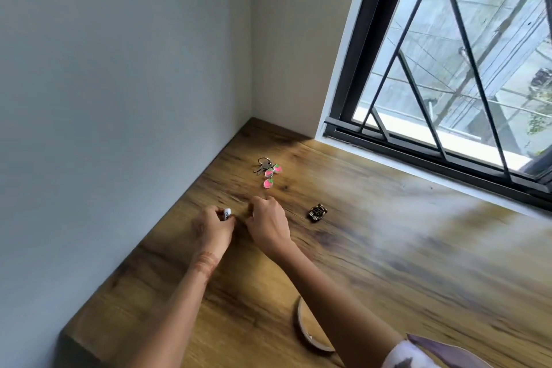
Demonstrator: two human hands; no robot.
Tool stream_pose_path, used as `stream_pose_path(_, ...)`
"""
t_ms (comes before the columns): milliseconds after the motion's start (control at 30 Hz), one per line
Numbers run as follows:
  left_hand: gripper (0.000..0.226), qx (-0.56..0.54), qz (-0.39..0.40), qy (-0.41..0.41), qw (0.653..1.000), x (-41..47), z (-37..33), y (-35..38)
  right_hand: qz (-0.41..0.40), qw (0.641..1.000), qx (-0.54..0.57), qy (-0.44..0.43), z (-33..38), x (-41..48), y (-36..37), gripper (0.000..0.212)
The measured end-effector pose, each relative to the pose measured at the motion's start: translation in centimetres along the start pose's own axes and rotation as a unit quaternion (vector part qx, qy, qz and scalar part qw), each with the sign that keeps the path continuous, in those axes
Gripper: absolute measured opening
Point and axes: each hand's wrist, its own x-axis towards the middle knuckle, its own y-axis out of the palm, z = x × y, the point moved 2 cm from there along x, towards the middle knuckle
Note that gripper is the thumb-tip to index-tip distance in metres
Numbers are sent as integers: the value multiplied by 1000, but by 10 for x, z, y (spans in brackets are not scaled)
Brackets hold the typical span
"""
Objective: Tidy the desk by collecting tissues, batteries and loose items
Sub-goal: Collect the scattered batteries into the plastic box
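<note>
My left hand (213,225) rests on the wooden desk (388,248) near the left wall, its fingers closed around a small white cylinder with dark print, likely a battery (227,213). Only the cylinder's end shows. My right hand (267,222) lies just to its right, knuckles up and fingers curled down onto the desk; what is under them is hidden. Beyond the hands lies a key ring with pink charms (268,172). A small dark patterned hair clip (317,212) sits to the right of my right hand.
A round shallow dish (301,329) sits near the front, partly hidden by my right forearm. The wall runs along the desk's left edge. A barred window (448,69) lines the far right side. The desk's right part is blurred.
</note>
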Motion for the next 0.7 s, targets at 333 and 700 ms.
stream_pose_path(333, 12, -290, 155, -62, 942, -63, -31, 27, -2, 882, 430, 194, -59, -56, -40, 15)
stream_pose_path(700, 24, -337, 278, -19, 899, -197, -102, 97, 7, 862, 494, 114, -153, -157, -150, 13)
